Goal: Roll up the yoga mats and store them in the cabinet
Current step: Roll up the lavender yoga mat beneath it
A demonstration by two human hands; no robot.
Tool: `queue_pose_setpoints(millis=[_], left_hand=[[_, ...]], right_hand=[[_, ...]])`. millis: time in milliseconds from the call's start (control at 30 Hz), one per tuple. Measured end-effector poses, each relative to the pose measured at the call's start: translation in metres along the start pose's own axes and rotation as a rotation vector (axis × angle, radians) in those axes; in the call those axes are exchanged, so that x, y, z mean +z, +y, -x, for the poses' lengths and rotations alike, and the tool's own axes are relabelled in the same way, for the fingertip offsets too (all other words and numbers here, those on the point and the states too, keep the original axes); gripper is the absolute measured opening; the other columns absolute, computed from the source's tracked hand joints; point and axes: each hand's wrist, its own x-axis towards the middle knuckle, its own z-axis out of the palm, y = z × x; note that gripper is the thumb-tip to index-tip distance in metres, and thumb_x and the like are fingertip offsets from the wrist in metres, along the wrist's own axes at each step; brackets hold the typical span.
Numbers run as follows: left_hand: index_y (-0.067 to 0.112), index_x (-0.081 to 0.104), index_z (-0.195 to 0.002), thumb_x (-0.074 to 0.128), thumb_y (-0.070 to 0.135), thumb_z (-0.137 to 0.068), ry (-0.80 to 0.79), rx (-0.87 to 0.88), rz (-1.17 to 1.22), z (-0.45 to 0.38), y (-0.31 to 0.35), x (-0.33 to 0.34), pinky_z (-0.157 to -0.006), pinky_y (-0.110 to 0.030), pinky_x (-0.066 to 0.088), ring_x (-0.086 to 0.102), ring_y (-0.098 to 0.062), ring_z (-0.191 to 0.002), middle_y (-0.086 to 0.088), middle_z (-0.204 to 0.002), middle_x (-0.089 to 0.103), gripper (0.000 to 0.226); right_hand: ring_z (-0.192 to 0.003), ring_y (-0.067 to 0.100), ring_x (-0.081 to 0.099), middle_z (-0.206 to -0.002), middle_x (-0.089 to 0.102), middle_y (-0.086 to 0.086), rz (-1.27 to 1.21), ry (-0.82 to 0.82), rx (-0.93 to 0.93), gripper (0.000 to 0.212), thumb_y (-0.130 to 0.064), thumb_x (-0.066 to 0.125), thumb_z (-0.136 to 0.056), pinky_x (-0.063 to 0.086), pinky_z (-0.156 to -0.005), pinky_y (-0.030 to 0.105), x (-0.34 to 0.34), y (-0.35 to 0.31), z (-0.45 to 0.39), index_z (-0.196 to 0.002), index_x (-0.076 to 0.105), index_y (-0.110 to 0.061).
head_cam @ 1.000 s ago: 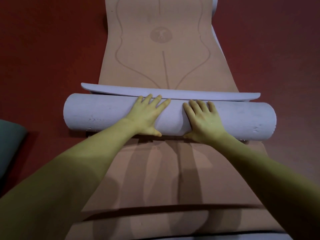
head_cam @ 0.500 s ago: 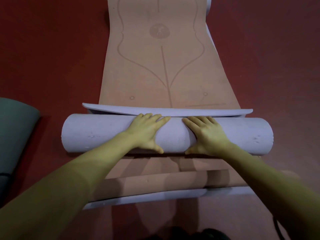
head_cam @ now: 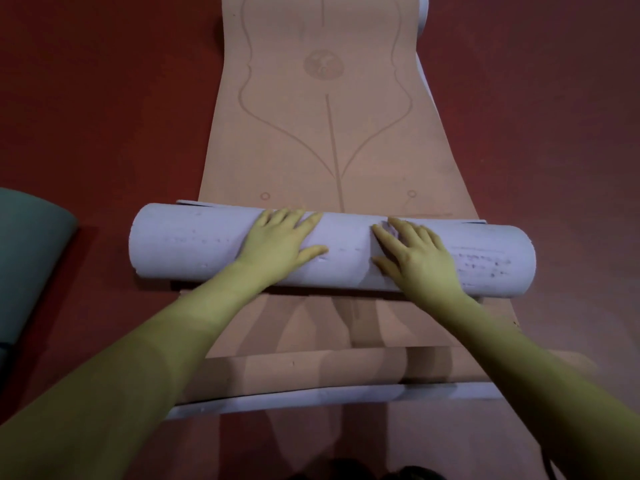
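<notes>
Yoga mat roll, pale lilac foam cylinder (head_cam: pixel 194 244), lies crosswise in mid-frame w/ both hands flat on top of it. Left hand (head_cam: pixel 277 240) is spread, fingers straight and fanned toward the far edge of the roll, thumb out to the side, palm pressed on the lilac surface just left of centre. Right hand (head_cam: pixel 415 258) is likewise spread and flat, fingers angled up-left, thumb low on the near side of the roll, just right of centre; the two hands are near each other but apart. Both bare forearms run in from the bottom corners. The roll sits on a long tan flat mat w/ printed alignment lines and a round logo (head_cam: pixel 322 133), which stretches away to the top of the frame and also shows nearer the person. Closer in, a loose tan fold w/ a lilac underside edge (head_cam: pixel 311 396) lies across. A thin lilac flap edge pokes out behind the roll at both ends. Everything rests on a dark red floor (head_cam: pixel 104 98). At far left, a grey-green rolled mat end (head_cam: pixel 31 251), partly cut off by the frame, well apart from the lilac roll.
</notes>
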Motion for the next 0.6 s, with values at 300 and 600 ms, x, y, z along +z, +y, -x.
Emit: queue_pose_setpoints(millis=[300,600], left_hand=[[0.019,-0.005,-0.153,0.052,0.069,-0.08,-0.28,0.017,-0.021,-0.024,0.007,0.001,-0.116,-0.049,-0.001,-0.001,-0.03,-0.147,-0.011,-0.16,-0.004,0.105],[0.025,-0.015,-0.151,0.067,0.076,-0.06,-0.355,0.049,-0.188,-0.065,-0.008,0.001,-0.113,-0.057,0.015,0.016,-0.038,-0.141,-0.017,-0.157,0.006,0.133]], right_hand=[[-0.139,0.033,0.033,-0.152,0.035,0.01,0.01,-0.252,0.007,0.117,-0.069,0.075,-0.056,0.021,-0.109,0.061,0.019,0.01,-0.021,-0.15,0.028,-0.018],[-0.142,0.034,0.019,-0.154,0.02,0.014,0.127,-0.448,0.005,0.132,-0.073,0.073,-0.051,0.01,-0.11,0.063,0.016,0.025,-0.066,-0.153,0.008,-0.022]])
